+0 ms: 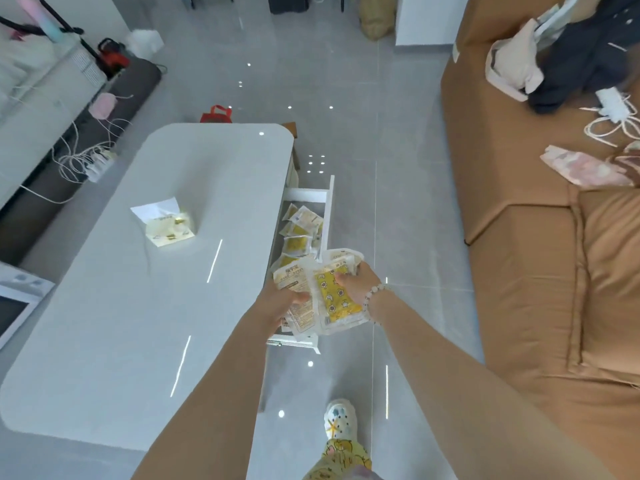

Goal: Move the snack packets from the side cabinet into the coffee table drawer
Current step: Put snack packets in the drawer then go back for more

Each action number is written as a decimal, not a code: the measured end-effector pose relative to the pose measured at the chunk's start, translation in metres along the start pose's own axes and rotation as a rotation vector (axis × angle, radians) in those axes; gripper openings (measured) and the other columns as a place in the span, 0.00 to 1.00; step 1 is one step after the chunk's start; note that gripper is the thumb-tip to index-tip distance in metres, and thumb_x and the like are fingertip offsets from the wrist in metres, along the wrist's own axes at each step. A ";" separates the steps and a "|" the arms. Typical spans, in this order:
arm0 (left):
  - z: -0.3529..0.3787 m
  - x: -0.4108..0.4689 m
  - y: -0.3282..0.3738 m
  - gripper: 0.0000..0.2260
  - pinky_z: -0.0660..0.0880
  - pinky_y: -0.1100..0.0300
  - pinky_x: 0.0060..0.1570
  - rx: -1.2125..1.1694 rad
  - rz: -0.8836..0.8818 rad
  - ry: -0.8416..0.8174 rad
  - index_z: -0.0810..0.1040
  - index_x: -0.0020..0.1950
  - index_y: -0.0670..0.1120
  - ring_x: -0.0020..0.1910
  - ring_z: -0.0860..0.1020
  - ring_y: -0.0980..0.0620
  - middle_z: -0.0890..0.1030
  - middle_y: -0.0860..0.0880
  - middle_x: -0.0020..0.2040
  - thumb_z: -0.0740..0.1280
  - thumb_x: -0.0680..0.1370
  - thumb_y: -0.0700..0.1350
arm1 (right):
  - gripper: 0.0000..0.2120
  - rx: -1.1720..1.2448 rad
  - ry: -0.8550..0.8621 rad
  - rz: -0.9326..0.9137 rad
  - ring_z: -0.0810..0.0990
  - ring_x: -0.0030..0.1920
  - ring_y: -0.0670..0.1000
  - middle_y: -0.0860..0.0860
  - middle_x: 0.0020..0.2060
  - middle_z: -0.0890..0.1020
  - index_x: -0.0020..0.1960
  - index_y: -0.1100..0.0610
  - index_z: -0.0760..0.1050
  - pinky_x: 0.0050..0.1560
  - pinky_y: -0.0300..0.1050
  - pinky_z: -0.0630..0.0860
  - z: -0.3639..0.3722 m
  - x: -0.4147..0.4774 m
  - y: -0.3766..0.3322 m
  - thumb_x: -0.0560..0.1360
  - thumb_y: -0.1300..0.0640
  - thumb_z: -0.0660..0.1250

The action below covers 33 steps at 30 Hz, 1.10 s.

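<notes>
The brown sofa (540, 237) eats up the right of the frame, and the white desk (145, 271) fills the left-centre with a tissue pack (166, 223) on top. Its drawer (327, 216) is pulled open toward the floor gap, already holding several snack packets (299, 230). Just below that, left hand (282, 306) and right hand (358, 282) each have a closed grip on a bundle of packets (329, 296), probably bunched so they drop in together.

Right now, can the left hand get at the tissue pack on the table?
Probably not yet: the left hand is full of packets over the drawer. The path across the table to the tissue pack looks free.
</notes>
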<state>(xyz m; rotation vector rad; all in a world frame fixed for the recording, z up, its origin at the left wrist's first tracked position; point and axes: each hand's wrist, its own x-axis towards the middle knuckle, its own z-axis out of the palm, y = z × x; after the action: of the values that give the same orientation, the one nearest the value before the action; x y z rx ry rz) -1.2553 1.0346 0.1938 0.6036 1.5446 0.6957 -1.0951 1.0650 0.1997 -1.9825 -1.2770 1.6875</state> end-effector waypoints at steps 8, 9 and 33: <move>0.011 0.061 0.038 0.15 0.73 0.50 0.55 0.045 -0.075 -0.042 0.77 0.54 0.45 0.54 0.79 0.45 0.82 0.46 0.53 0.68 0.72 0.30 | 0.12 0.049 0.029 -0.003 0.78 0.55 0.55 0.53 0.55 0.79 0.61 0.56 0.71 0.59 0.51 0.75 -0.025 0.049 -0.032 0.79 0.57 0.61; 0.012 0.068 0.041 0.15 0.73 0.49 0.57 0.047 -0.080 -0.039 0.77 0.55 0.45 0.55 0.78 0.45 0.82 0.46 0.53 0.68 0.72 0.30 | 0.11 0.039 0.022 -0.010 0.78 0.56 0.56 0.55 0.55 0.79 0.61 0.57 0.72 0.60 0.51 0.75 -0.028 0.055 -0.036 0.79 0.58 0.61; 0.013 0.278 0.149 0.13 0.75 0.47 0.58 -0.254 -0.204 0.306 0.77 0.42 0.48 0.50 0.79 0.43 0.82 0.47 0.45 0.68 0.72 0.29 | 0.27 -0.305 -0.299 0.034 0.71 0.66 0.57 0.55 0.68 0.70 0.72 0.59 0.62 0.63 0.50 0.69 -0.070 0.332 -0.165 0.78 0.48 0.62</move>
<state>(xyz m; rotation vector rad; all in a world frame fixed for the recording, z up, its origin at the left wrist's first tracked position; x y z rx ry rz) -1.2700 1.3400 0.1146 0.1497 1.7340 0.8381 -1.1236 1.4290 0.1061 -1.9697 -1.7025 1.9632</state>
